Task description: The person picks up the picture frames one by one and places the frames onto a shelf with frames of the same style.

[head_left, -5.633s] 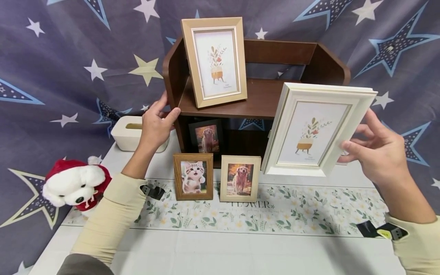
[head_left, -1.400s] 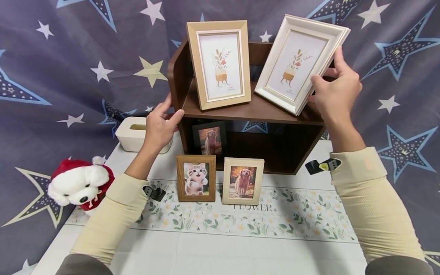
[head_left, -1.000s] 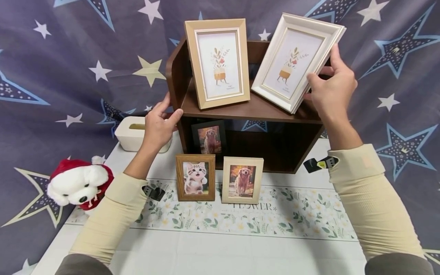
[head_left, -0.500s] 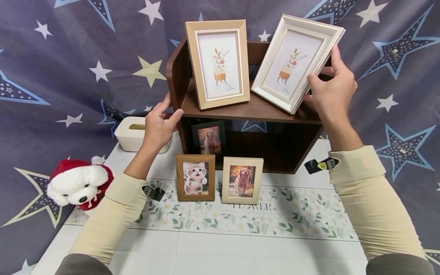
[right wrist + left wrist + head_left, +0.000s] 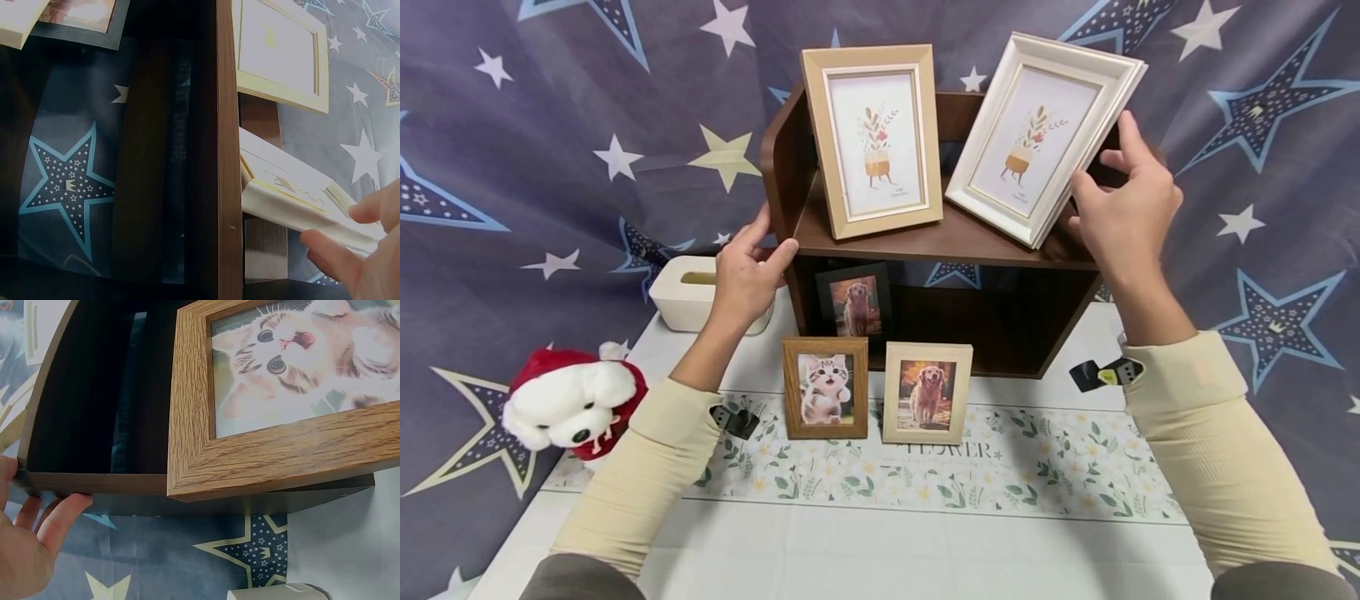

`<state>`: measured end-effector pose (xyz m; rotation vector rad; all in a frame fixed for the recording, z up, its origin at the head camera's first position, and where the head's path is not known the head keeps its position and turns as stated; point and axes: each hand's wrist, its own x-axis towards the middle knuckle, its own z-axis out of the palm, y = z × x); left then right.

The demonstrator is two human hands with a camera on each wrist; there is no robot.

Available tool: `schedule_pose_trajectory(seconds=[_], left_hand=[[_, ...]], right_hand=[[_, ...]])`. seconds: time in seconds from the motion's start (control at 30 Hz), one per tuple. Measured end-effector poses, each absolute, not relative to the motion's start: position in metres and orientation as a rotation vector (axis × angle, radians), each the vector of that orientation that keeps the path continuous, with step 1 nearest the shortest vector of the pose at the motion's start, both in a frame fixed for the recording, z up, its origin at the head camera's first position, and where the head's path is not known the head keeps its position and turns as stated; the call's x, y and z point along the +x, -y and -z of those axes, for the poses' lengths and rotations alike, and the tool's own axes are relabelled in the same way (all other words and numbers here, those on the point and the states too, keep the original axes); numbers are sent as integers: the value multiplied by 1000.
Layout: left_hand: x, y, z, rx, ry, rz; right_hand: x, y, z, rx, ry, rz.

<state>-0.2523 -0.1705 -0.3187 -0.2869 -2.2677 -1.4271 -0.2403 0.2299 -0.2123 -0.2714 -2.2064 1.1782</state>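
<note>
My left hand [image 5: 747, 271] rests against the left side panel of a dark brown shelf unit [image 5: 925, 242], thumb at its front edge; the left wrist view shows these fingers [image 5: 62, 515] touching the panel's outside. A white photo frame [image 5: 1037, 137] with a potted-plant print stands tilted on the upper shelf, leaning to the right. My right hand [image 5: 1131, 204] is at its right edge, thumb and fingers spread. In the right wrist view the fingers [image 5: 334, 253] are beside the white frame, looking loosened. Left of it a beige photo frame [image 5: 880, 142] stands on the same shelf.
A black dog-photo frame [image 5: 853, 300] stands in the lower compartment. In front are a brown kitten-photo frame [image 5: 825, 387] and a pale dog-photo frame [image 5: 927, 392]. A white tissue box [image 5: 688, 296] and a plush dog [image 5: 576, 404] in a red hat are at the left.
Since the earliest frame, the white frame has gone from in front of the shelf unit onto the upper shelf. Just now my right fingers loosened from its edge. The left hand stays put.
</note>
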Motion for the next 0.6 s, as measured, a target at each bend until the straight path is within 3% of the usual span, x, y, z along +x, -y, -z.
schedule_pose_trajectory(seconds=[0.6], left_hand=[[-254,171,320,-282,2267,1432]], right_hand=[[-211,-235,230,-181,2206,-1243]])
